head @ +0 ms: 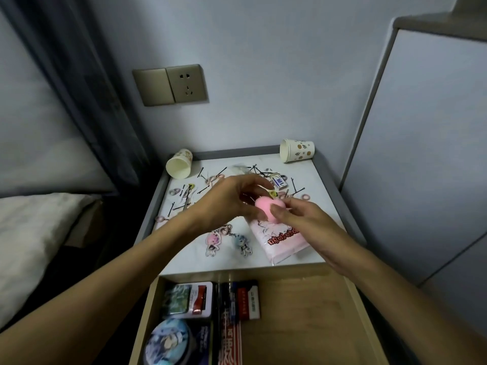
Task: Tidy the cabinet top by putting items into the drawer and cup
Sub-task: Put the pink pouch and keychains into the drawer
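Both hands meet over the middle of the white cabinet top (pixel 311 233) on a pink egg-shaped sponge (pixel 266 206). My left hand (pixel 232 200) curls its fingers round the sponge from the left. My right hand (pixel 297 216) pinches it from the right with thumb and fingers. Under them lies a pink tissue pack (pixel 279 239). Two paper cups lie on their sides at the back: one at the left corner (pixel 179 164), one at the right corner (pixel 296 150). The wooden drawer (pixel 311 312) stands pulled open below.
Black hairpins (pixel 181 206), small hair ties (pixel 305 197), a small white box (pixel 279 182) and two acrylic keychains (pixel 228 241) are scattered on the top. The drawer's left half holds boxes and a round tin (pixel 168 343). A bed is on the left, a white cabinet on the right.
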